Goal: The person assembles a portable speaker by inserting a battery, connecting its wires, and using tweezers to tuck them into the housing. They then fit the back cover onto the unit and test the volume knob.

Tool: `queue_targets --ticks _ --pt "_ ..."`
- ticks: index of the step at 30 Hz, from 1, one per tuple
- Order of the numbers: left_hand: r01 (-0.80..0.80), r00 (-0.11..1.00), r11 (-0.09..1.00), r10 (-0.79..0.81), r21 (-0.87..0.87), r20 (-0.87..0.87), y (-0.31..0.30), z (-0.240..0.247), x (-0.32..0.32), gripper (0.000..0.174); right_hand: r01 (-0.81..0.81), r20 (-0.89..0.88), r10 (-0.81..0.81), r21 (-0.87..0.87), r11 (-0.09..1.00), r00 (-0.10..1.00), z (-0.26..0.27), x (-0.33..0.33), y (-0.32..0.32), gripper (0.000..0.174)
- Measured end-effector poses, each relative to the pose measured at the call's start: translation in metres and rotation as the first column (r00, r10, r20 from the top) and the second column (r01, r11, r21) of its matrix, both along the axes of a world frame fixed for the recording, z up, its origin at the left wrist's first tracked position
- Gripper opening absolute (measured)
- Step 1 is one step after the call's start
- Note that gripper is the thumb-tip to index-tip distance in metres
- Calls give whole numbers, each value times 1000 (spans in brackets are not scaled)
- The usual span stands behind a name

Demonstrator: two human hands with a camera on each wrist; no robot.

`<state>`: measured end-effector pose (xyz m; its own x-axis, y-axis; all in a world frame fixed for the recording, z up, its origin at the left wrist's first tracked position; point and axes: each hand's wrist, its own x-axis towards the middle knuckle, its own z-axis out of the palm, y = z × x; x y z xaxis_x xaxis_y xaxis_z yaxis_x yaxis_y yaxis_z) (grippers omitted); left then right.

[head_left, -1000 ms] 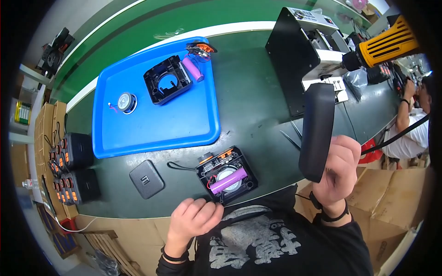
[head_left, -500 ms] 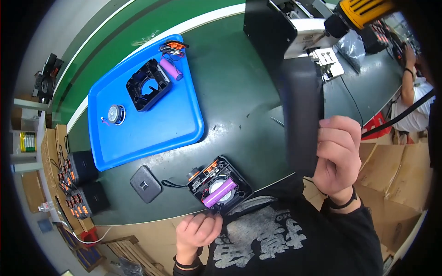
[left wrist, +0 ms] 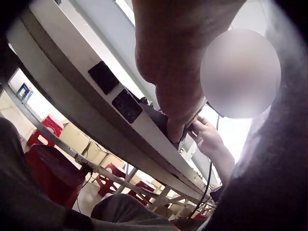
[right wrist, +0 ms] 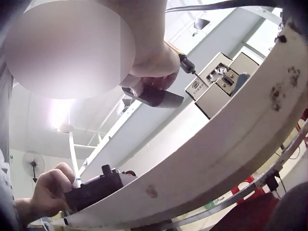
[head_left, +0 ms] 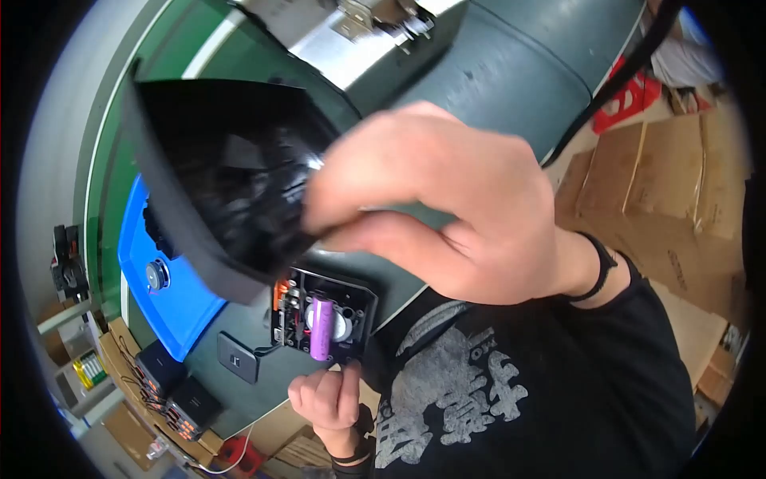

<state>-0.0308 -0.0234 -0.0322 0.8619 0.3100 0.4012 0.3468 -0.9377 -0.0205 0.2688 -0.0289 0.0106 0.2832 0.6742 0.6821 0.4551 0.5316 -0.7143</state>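
My right hand (head_left: 447,207) pinches a hollow black plastic shell (head_left: 191,231) by its near side, fingers on one face and thumb on the other. Held up close to the head camera, the shell is tilted so its blurred inside shows. Below it on the table lies an opened black speaker housing (head_left: 369,307) with a purple battery cell (head_left: 321,329) across a round speaker magnet. My left hand (head_left: 327,399), fingers curled, holds the housing's near corner. In the right wrist view the left hand (right wrist: 50,187) grips the end of the housing (right wrist: 94,192).
A blue tray (head_left: 179,319) with a loose speaker (head_left: 157,275) stands behind the shell. A dark square cover (head_left: 238,357) lies left of the housing. Finished-looking units (head_left: 191,407) line the left edge. A metal machine (head_left: 359,52) stands at the back.
My right hand has lifted the shell up toward the head camera and leftward, turning its hollow side into view. The head view has swung round. My left hand stays at the housing.
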Motion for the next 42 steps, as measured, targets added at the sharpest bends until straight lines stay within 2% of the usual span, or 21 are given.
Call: queue_targets --ticks 3,5,6,7,9,13,15,17,19,20,21,23,24,25,27,30,31,33,34,39,42 --pt "-8 999 1000 8 0 -47 -4 4 4 34 -10 -163 27 102 995 986 -14 -6 15 12" --pt "-49 998 999 49 22 -29 -4 5 5 36 -67 -279 124 207 976 952 -16 -9 20 12" --pt "-61 998 998 61 21 -17 -5 5 6 35 -96 -520 262 325 941 813 -16 -18 17 12" --pt "-58 998 998 59 21 -28 -6 5 7 35 -90 -529 260 325 941 808 -17 -17 17 12" --pt "-70 997 997 70 29 22 -6 3 8 31 -112 -349 169 179 977 922 -15 -10 17 11" --pt "-99 992 995 98 14 82 -1 29 -3 20 -113 -314 168 187 976 934 -17 -7 11 12" --pt "-253 945 960 219 120 244 19 44 -13 16 -127 -328 184 187 974 927 -17 -5 6 13" --pt "-390 900 921 378 15 217 43 66 -14 18 -133 -347 200 205 970 916 -23 -7 3 20" --pt "-536 841 838 541 -104 24 63 74 -11 23 -145 -347 164 83 986 923 -13 -1 -16 27" --pt "-551 834 827 547 -111 -68 74 73 -10 27 -176 -344 202 104 979 917 -12 -1 -26 27" --pt "-567 821 815 547 -121 -160 85 66 -9 32 -252 -354 256 58 966 900 -13 0 -36 32" --pt "-594 804 779 582 -201 -120 102 50 -5 34 -394 -365 353 -40 918 861 -17 2 -54 45" --pt "-580 813 806 565 -116 -140 108 45 -8 37 -414 -393 374 -21 910 840 -21 3 -62 42" --pt "-561 826 817 541 -134 -159 110 46 -8 38 -431 -419 389 -6 902 820 -24 2 -70 39" --pt "-572 815 813 551 -103 -178 111 45 -4 33 -452 -648 358 24 892 672 -27 -1 -91 35" --pt "-552 828 830 534 -77 -174 115 44 -2 26 -445 -805 254 -14 896 536 -27 -1 -108 32" --pt "-557 825 827 539 -80 -169 117 43 -2 26 -451 -802 258 -16 893 539 -28 3 -110 32" --pt "-584 811 794 563 -169 -160 120 43 -3 20 -560 -836 259 -68 825 483 -30 8 -116 28" --pt "-579 815 797 556 -173 -163 120 44 -3 20 -566 -812 289 -61 822 506 -34 7 -112 23" --pt "-604 797 768 583 -214 -155 125 55 -3 18 -825 -733 570 22 565 371 -31 2 -95 22" --pt "-621 784 763 602 -178 -151 130 54 -9 16 -862 -719 609 28 506 334 -31 -2 -90 20"
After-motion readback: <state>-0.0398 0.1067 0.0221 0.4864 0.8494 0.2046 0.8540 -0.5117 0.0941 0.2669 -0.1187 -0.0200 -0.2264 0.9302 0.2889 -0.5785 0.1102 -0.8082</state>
